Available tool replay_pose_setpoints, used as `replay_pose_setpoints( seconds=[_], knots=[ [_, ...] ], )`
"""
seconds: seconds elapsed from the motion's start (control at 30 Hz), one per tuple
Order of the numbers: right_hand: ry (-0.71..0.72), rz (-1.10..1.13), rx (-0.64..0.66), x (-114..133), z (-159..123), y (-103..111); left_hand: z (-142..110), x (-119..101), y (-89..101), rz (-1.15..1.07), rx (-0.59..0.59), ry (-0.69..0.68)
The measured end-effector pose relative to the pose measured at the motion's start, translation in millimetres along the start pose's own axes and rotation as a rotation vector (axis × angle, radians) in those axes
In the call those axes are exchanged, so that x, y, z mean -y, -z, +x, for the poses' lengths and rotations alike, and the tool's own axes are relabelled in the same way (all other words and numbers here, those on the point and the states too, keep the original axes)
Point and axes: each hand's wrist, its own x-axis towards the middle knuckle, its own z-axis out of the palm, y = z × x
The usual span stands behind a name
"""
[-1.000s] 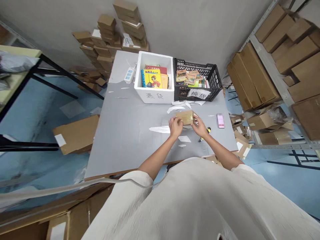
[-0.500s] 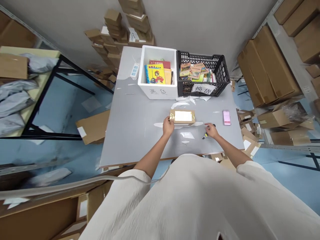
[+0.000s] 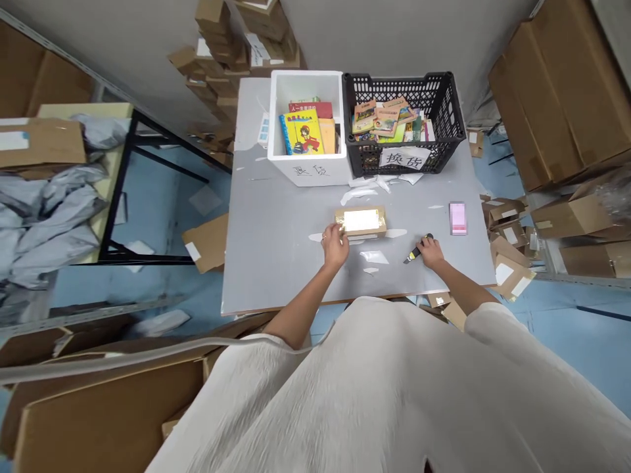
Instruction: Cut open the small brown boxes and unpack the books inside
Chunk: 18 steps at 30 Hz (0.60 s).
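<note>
A small taped cardboard box (image 3: 372, 231) with a white label on top lies on the grey table (image 3: 276, 269). At its left end, my left hand (image 3: 335, 246) has its curled fingers on the corner, holding it. To the right, my right hand (image 3: 430, 253) is closed around a black and yellow utility knife (image 3: 414, 254). The blade end points left and toward me, close to the tabletop and apart from the box. Between the knife and my left hand lies a torn white scrap (image 3: 374, 257).
Behind the box stand a white foam bin (image 3: 308, 172) and a black plastic crate (image 3: 434, 157), both holding books. A phone (image 3: 458, 218) lies at the right. Cardboard boxes (image 3: 269, 23) are stacked behind the table, and grey parcels (image 3: 54, 210) fill a left-hand shelf.
My right hand has closed more fully around the knife, its extended finger now curled in. My left hand stays at the box's left end. The whole view has shifted slightly.
</note>
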Motion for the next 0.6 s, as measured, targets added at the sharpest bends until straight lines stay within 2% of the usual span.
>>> replay_pose_setpoints(
  seconds=[0.17,0.37,0.5,0.6],
  knots=[
    [0.014,0.044,-0.016,-3,4,-5,-17,-10,-1.6,0.099,0.15,-0.099],
    [-0.032,0.123,-0.048,-12,-3,0,-25,-5,-2.5,0.134,0.215,-0.178],
    [-0.143,0.424,-0.213,-20,-11,12,-25,-6,-3.4,0.097,0.209,-0.174],
    [-0.148,0.748,-0.335,-17,-11,33,-25,-6,-5.0,0.081,0.2,-0.181]
  ],
)
